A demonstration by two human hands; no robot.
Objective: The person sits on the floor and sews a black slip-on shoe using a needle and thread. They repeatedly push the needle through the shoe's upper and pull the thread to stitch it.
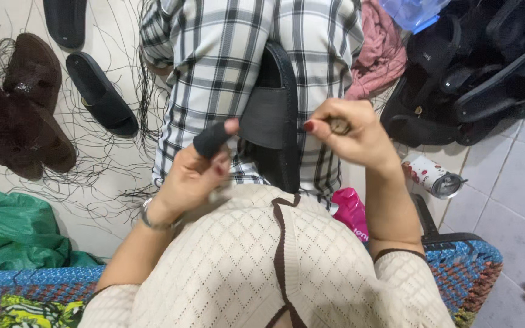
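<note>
A black sandal (271, 115) lies upright on a black-and-white plaid cloth (214, 61) over my lap. My left hand (195, 173) is curled just left of the sandal's strap, with a black sleeve (211, 140) over the index finger and the thumb raised beside it. Whether it grips anything is hidden. My right hand (350, 136) is closed to the right of the sandal, pinching a small brown object (338, 126) between thumb and fingers. A silver bracelet (150, 220) sits on my left wrist.
Brown furry slippers (31, 103) and black slides (101, 94) lie at the left among loose black threads (110, 176). A pile of black shoes (481, 73) is at the upper right, with a pink cloth (381, 48), a white can (432, 176), and a green bag (13, 231).
</note>
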